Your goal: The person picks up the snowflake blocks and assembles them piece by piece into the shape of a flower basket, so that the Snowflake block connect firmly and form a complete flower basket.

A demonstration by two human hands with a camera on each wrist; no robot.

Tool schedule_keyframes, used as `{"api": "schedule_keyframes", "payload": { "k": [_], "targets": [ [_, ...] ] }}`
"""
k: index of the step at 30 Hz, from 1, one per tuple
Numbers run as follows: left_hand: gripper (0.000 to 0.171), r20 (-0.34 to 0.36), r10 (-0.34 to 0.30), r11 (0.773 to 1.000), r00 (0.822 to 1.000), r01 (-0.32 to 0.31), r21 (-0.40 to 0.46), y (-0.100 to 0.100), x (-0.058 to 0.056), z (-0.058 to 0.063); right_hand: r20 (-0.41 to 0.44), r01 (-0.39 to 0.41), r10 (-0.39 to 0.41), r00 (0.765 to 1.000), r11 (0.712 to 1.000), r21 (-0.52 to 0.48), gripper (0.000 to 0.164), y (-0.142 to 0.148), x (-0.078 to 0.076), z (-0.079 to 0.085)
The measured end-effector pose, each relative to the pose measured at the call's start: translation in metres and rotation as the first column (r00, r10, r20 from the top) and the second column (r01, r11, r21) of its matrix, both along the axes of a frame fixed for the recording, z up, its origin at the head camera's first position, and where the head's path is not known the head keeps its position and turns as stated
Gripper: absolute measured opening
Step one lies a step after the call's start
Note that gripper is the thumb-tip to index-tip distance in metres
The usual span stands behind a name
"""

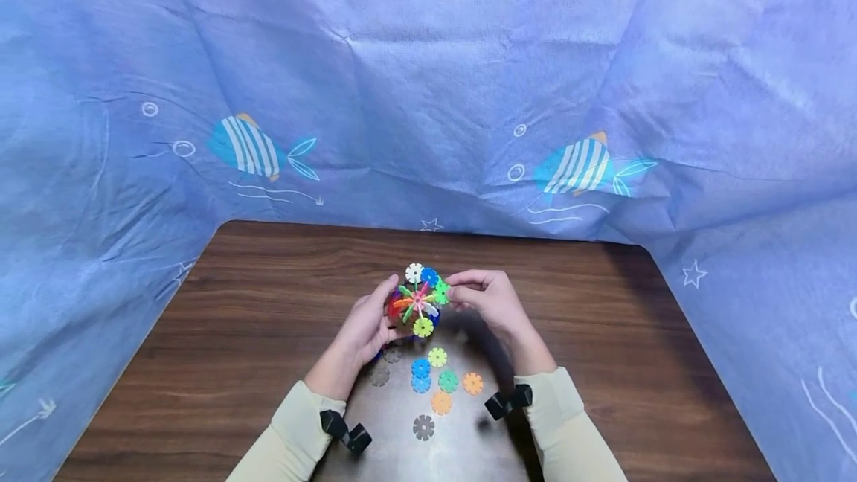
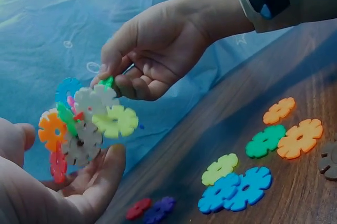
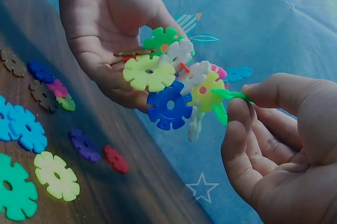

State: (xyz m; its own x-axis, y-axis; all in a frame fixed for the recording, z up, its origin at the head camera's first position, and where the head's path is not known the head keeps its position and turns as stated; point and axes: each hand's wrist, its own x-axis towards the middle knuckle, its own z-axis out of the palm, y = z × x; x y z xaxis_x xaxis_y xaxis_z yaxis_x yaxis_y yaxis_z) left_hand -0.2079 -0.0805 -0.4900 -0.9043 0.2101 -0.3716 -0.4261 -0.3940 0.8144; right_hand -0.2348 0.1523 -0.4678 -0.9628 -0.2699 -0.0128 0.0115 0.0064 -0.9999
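A ball-like cluster of interlocked notched plastic discs (image 1: 418, 302), in white, blue, yellow, red and green, is held above the table. My left hand (image 1: 370, 324) grips it from the left and below, thumb at its upper side. From the right, my right hand (image 1: 492, 302) pinches a bright green disc (image 3: 231, 95) between thumb and forefinger. That disc meets the cluster's edge beside a yellow disc (image 3: 206, 90). A blue disc (image 3: 169, 105) and a pale yellow one (image 3: 149, 73) stick out nearer my left palm.
Loose discs lie on the brown wooden table (image 1: 281, 274) below the hands: overlapping blue ones (image 1: 421, 376), a green one (image 1: 448, 381), orange ones (image 1: 441, 402), a yellow one (image 1: 437, 357) and a grey one (image 1: 423, 428). A blue fish-printed cloth (image 1: 428, 95) hangs behind.
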Motion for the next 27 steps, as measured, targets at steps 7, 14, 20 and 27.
{"api": "schedule_keyframes", "payload": {
  "k": [7,14,20,27],
  "targets": [
    [0.064,-0.021,-0.134,0.989,0.991,0.135,0.061,-0.001,0.002,0.003,-0.029,-0.05,0.052,0.998,0.997,0.061,0.023,0.002,0.003,0.004],
    [0.065,-0.035,-0.225,0.974,0.974,0.224,-0.007,-0.004,0.004,0.004,-0.035,-0.145,0.15,0.988,0.983,0.114,0.024,0.003,-0.01,0.013],
    [0.063,-0.032,-0.213,0.977,0.977,0.214,0.02,-0.002,0.003,0.004,-0.018,-0.17,0.177,0.984,0.967,0.19,0.021,0.004,-0.016,0.017],
    [0.06,-0.061,-0.138,0.99,0.989,0.138,0.01,0.002,0.004,0.004,-0.054,-0.187,0.206,0.977,0.952,0.243,0.026,0.007,-0.014,0.025]
  ]
}}
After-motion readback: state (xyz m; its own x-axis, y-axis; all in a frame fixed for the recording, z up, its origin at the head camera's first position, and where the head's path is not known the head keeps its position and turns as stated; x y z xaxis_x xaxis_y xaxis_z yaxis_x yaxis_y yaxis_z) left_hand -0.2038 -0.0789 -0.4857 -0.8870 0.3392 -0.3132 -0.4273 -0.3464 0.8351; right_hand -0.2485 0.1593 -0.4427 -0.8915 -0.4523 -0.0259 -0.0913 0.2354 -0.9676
